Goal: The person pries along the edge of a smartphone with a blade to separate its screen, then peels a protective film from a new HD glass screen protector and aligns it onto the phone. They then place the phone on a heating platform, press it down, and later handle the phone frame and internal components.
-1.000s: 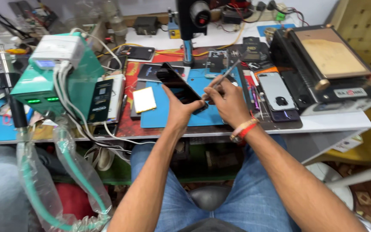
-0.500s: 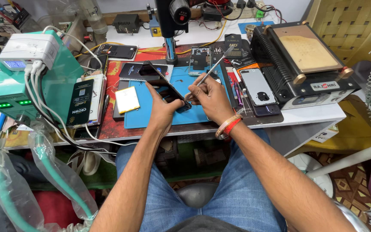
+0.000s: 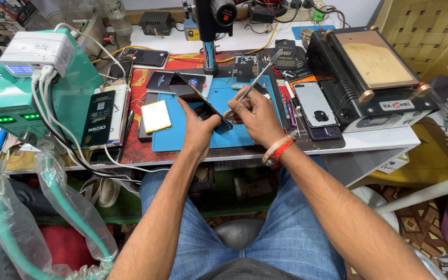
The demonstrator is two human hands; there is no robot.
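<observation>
Hands work above the blue mat [image 3: 182, 136]: left hand [image 3: 199, 126] grips a tilted phone [image 3: 203, 103], right hand [image 3: 252, 109] pinches tweezers [image 3: 257, 80] (a slip could scratch it).

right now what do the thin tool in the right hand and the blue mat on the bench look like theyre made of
Thin silver tweezers in the right hand: likely steel, with a bright, shiny grey finish. Flat blue work mat: probably silicone or rubber, judging by its matte, glare-free surface lying limp on the bench. Dark slim phone in the left hand: glossy front, likely glass, though it's hard to be sure.
</observation>
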